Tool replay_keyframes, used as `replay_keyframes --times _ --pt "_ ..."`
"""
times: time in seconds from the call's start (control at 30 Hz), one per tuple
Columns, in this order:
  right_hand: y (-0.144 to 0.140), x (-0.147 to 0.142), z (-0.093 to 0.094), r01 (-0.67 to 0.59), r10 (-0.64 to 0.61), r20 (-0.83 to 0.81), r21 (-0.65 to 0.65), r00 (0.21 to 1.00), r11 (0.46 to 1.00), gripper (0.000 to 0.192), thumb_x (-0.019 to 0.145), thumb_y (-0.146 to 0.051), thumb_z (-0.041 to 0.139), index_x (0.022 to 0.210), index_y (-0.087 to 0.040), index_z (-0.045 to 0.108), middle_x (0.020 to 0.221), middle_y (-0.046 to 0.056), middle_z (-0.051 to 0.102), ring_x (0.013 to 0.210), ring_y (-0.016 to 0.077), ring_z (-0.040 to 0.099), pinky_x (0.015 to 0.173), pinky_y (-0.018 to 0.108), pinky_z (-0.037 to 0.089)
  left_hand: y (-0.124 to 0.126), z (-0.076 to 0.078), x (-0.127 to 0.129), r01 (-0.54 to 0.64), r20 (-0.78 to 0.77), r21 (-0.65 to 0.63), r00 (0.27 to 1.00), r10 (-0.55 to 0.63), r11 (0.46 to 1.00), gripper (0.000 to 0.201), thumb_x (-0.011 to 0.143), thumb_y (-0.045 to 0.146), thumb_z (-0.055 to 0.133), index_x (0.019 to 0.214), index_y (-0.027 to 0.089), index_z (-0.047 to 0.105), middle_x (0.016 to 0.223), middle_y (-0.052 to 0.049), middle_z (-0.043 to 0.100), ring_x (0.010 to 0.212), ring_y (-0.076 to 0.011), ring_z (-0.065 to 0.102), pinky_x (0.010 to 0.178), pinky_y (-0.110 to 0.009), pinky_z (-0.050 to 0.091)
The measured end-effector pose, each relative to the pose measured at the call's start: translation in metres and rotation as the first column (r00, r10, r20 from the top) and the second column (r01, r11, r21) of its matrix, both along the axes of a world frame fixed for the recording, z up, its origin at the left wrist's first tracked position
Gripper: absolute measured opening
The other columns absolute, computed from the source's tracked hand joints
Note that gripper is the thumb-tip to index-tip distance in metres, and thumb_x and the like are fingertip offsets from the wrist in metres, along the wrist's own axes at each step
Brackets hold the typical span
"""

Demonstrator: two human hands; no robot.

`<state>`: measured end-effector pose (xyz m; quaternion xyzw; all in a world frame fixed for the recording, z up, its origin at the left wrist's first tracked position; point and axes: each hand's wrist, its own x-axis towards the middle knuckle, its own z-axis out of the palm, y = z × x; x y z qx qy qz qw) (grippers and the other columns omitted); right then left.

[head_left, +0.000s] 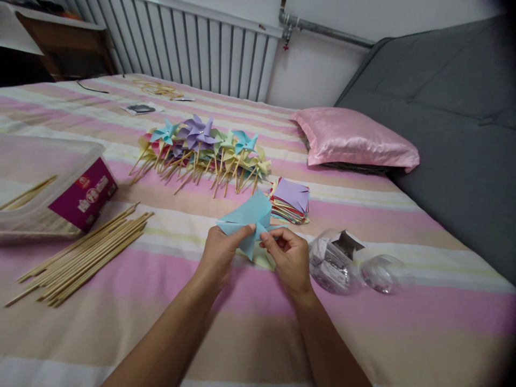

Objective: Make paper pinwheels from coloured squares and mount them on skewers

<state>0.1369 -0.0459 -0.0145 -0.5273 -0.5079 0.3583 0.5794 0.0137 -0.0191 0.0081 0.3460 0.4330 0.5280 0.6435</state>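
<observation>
Both hands are working over the striped bedspread (258, 322), near the centre. The left hand (220, 252) is pinching the near-left corner of a light blue paper square (250, 215), thumb and forefinger closed on the sheet. The right hand (288, 255) is gripping the paper's folded point from the right, fingertips pressed together on it; whether a pin is between those fingers cannot be told, since the tips are covering the spot.

The paper is being held just above the bed, touching a yellow sheet (262, 260) lying under it. Just beyond, to the right, a stack of cut coloured squares (291, 203) is sitting. Farther off, a row of finished pinwheels (201, 153) on sticks is lying across the bed. A bundle of bare wooden sticks (84, 255) is lying at the near left, beside a clear plastic box (48, 185). A clear jar (334, 260) and its lid (381, 274) are lying just right of the right hand. A pink pillow (355, 140) is resting at the far right.

Judgement: the step in hand appears to be gathering the blue sheet's corners to the centre. The next move calls for keeping the gathered tips clamped while fastening them.
</observation>
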Motion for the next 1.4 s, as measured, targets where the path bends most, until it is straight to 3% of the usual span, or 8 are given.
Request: replay_keyframes --times 0.67,0.87,0.97,1.1,1.23,1.4 --pt "0.0007 -0.0002 0.0002 0.028 -0.028 0.013 0.0 1.0 1.0 0.02 0.075 -0.034 0.065 0.065 -0.017 0.06 0.059 -0.001 0.06 0.053 0.0108 0.054 0.051 0.022 0.042 0.0003 -0.0032 0.0008 0.029 -0.055 0.042 0.998 -0.027 0.999 0.021 0.06 0.025 0.074 0.077 0.013 0.07 0.075 -0.003 0.068 0.066 -0.0148 0.058 0.064 -0.026 0.045" --pt "-0.0006 -0.0011 -0.0015 0.025 -0.025 0.011 -0.005 1.0 1.0 0.02 0.074 -0.034 0.066 0.067 -0.016 0.059 0.064 0.001 0.06 0.056 0.0111 0.054 0.054 0.023 0.043 0.0015 -0.0052 0.0009 -0.009 -0.085 0.026 0.996 0.012 1.0 0.019 0.059 0.026 0.074 0.067 0.012 0.066 0.063 -0.001 0.063 0.059 -0.0134 0.054 0.06 -0.025 0.043" --pt "-0.0012 -0.0024 -0.0022 0.06 -0.056 -0.085 0.039 0.995 0.997 0.024 0.07 -0.032 0.07 0.078 -0.019 0.053 0.086 0.004 0.063 0.068 0.0135 0.059 0.06 0.025 0.045 0.0007 -0.0043 0.001 -0.038 -0.081 -0.001 0.996 0.038 0.999 0.021 0.058 0.028 0.075 0.067 0.012 0.065 0.062 0.0 0.062 0.058 -0.0125 0.053 0.058 -0.024 0.043" --pt "-0.0018 -0.0034 -0.0011 0.111 -0.088 -0.214 0.098 0.973 0.989 0.047 0.067 -0.031 0.072 0.103 -0.023 0.044 0.106 0.007 0.061 0.085 0.0171 0.061 0.068 0.029 0.047 -0.0004 -0.0019 0.0015 -0.04 -0.064 -0.039 0.997 0.037 0.998 0.026 0.057 0.029 0.075 0.074 0.011 0.066 0.068 -0.002 0.064 0.061 -0.0132 0.055 0.06 -0.025 0.044" --pt "-0.0012 -0.0021 0.0 0.041 -0.029 -0.328 0.03 0.944 0.999 0.051 0.07 -0.033 0.069 0.115 -0.023 0.046 0.098 0.005 0.063 0.081 0.0157 0.06 0.07 0.029 0.046 -0.0006 -0.0019 0.0024 -0.049 -0.088 -0.041 0.995 0.045 0.998 0.027 0.055 0.027 0.075 0.073 0.01 0.066 0.068 -0.003 0.064 0.06 -0.0136 0.054 0.059 -0.025 0.044" --pt "0.0006 0.0007 0.0009 -0.103 0.058 -0.476 -0.07 0.877 0.992 0.029 0.069 -0.03 0.07 0.094 -0.02 0.06 0.082 0.0 0.065 0.075 0.0147 0.06 0.072 0.027 0.046 -0.0019 -0.0023 0.0035 0.013 -0.194 -0.03 0.981 -0.018 0.999 0.026 0.053 0.026 0.074 0.071 0.009 0.068 0.064 -0.002 0.062 0.057 -0.0135 0.053 0.056 -0.026 0.044"
